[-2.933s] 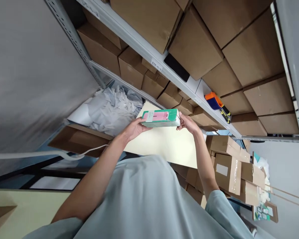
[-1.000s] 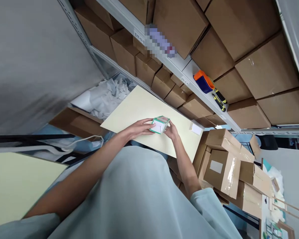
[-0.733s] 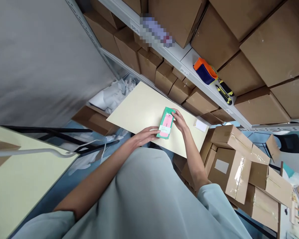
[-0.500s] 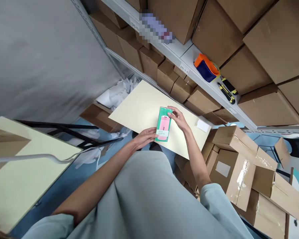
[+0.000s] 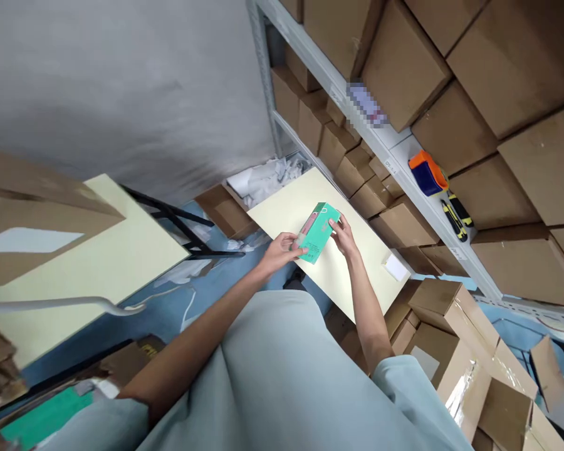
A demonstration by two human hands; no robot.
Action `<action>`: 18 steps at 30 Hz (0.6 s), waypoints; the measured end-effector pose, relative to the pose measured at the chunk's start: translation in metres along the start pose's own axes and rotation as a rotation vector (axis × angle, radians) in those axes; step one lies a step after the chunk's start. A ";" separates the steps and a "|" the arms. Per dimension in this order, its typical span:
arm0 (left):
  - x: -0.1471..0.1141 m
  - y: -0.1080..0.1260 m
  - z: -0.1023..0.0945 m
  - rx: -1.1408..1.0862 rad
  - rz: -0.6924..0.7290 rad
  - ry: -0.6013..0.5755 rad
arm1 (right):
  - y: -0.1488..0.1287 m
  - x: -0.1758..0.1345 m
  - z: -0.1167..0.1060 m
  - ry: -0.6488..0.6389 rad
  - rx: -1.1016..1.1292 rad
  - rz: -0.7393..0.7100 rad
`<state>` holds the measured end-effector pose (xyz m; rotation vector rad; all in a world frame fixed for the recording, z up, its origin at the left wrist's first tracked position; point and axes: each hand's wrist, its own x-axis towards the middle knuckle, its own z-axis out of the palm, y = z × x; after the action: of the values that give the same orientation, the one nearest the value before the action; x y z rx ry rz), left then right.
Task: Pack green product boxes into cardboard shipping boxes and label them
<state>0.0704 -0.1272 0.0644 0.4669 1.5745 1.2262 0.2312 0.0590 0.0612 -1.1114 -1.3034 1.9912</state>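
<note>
Between my two hands is a small green product box (image 5: 318,237), tilted so that a green side with fine print faces up. Part of its front, with a pink picture, shows along the left edge. My left hand (image 5: 282,252) grips the box at its lower left corner, thumb on the green side. At the upper right edge, my right hand (image 5: 342,234) holds it with the thumb on top and the fingers behind. The box is above a pale yellow tabletop (image 5: 282,203).
A shelf (image 5: 399,156) with cardboard boxes carries an orange and blue tape dispenser (image 5: 427,173) and yellow-black cutters (image 5: 455,219). Opened cartons (image 5: 451,344) are stacked at right. A white pad (image 5: 395,267) lies on the table's right end. Another table (image 5: 136,250) stands at left.
The green box has been turned from its pink front to a green side. Both hands stay on it. The view has swung left, showing more of the left table and a carton.
</note>
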 end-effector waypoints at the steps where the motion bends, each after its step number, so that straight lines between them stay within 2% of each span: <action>1: -0.005 0.000 -0.011 -0.059 -0.058 -0.012 | 0.000 0.001 0.011 -0.033 0.003 0.016; 3: -0.018 -0.003 -0.033 -0.135 -0.086 0.009 | -0.001 0.003 0.036 -0.105 -0.010 0.039; 8: -0.057 -0.018 -0.092 -0.184 0.019 0.173 | 0.005 -0.001 0.119 -0.246 -0.071 0.042; 13: -0.106 -0.040 -0.155 -0.187 0.156 0.360 | 0.015 -0.023 0.209 -0.381 -0.158 0.005; 18: -0.163 -0.064 -0.205 -0.113 0.225 0.552 | 0.030 -0.052 0.296 -0.549 -0.222 -0.029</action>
<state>-0.0303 -0.3769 0.0745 0.2436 1.9329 1.7097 0.0097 -0.1390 0.1129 -0.6401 -1.8361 2.2612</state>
